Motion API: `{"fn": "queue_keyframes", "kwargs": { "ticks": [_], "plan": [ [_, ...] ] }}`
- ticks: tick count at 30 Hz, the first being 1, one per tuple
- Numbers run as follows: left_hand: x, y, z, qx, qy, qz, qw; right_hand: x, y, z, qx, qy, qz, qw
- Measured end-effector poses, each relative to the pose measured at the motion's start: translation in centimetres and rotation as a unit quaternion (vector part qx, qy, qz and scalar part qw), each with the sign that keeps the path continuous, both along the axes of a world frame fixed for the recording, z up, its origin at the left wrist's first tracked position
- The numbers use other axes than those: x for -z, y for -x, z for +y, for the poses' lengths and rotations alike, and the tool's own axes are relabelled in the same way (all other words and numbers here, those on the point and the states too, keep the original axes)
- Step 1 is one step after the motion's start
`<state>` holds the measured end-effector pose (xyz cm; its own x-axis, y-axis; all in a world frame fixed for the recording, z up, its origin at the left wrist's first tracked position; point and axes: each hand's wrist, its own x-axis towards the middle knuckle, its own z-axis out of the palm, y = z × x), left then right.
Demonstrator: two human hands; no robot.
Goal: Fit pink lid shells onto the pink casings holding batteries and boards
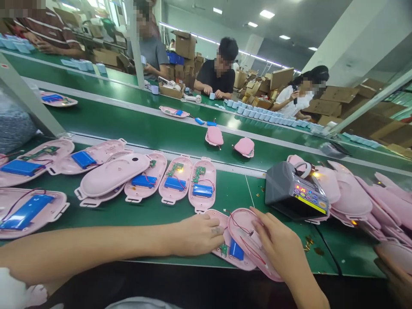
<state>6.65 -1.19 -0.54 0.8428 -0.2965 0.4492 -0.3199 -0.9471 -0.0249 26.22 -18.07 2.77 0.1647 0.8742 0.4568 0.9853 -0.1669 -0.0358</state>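
Your right hand (280, 238) pinches the right edge of a pale-pink oval plastic shell (251, 242), lower centre of the frame. Its long axis slopes down rightward, roughly parallel to the pink oval plastic base (227, 239) partly beneath it. Your left hand (201, 234), nearer the base's green circuit board (222, 249), curls over its left side; whether it pinches cannot be told.

- Looking at smooth, softly sheened pink plastic on the shells (246, 218).
- Across to the blue batteries (236, 249), wrapped in slick, glossy film.
- Over to the dark machine (280, 189), cased in matt plastic, shinier on its control panel (310, 196).
- Down to the green worktop (234, 189), smooth and glossy under the lights.
- And back to dull, papery brown cardboard on the boxes (186, 45).
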Motion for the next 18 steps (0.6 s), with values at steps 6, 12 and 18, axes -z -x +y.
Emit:
{"fn": "queue_keyframes", "kwargs": {
  "ticks": [6, 12, 18],
  "plan": [
    [-0.6, 0.4, 0.2, -0.162, 0.431, 0.067, 0.885, -0.9, 0.5, 1.1, -0.018, -0.042, -0.162, 0.986],
    [0.1, 0.0, -0.7, -0.197, 0.211, -0.135, 0.948, -2.9, 2.8, 4.3, -0.128, -0.017, -0.171, 0.977],
    [0.8, -0.7, -0.2, -0.155, 0.372, -0.131, 0.906, -3.1, 2.6, 5.5, -0.157, -0.01, -0.023, 0.987]
  ]
}}
